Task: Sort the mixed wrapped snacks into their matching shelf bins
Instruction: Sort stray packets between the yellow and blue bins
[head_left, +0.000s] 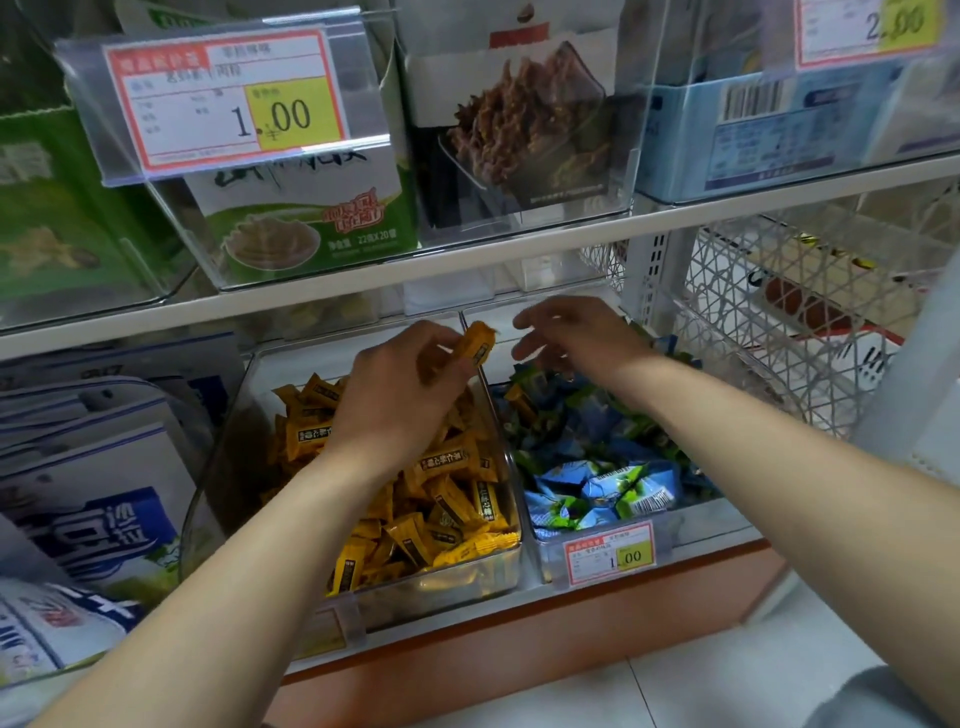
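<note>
**Hand state.** Your left hand (402, 384) pinches one yellow snack (479, 344) between thumb and fingertips. The snack is in the air, directly above the wall between the yellow bin (208, 483) and the blue bin (696, 522), toward the rear. Your right hand (566, 332) hovers over the rear of the blue bin with its fingers loosely curled. It appears to hold nothing, though blur hides the fingertips.

**Likely faults from here.**

- Wrong release point. The snack hangs over the dividing wall, so letting go here could drop it among the blue snacks (608, 488). Move it well over the yellow pile (447, 519) first.
- Slip. The pinch looks to be on one end of a slick wrapper, so a quick move could shake it loose.
- Missed stray (521, 402). Another yellow piece lies in the blue bin just beside the wall. Stirring with your right hand could bury it.
- Low clearance. The shelf (311, 301) sits close above both hands, so lifting sharply could strike its edge.
</note>
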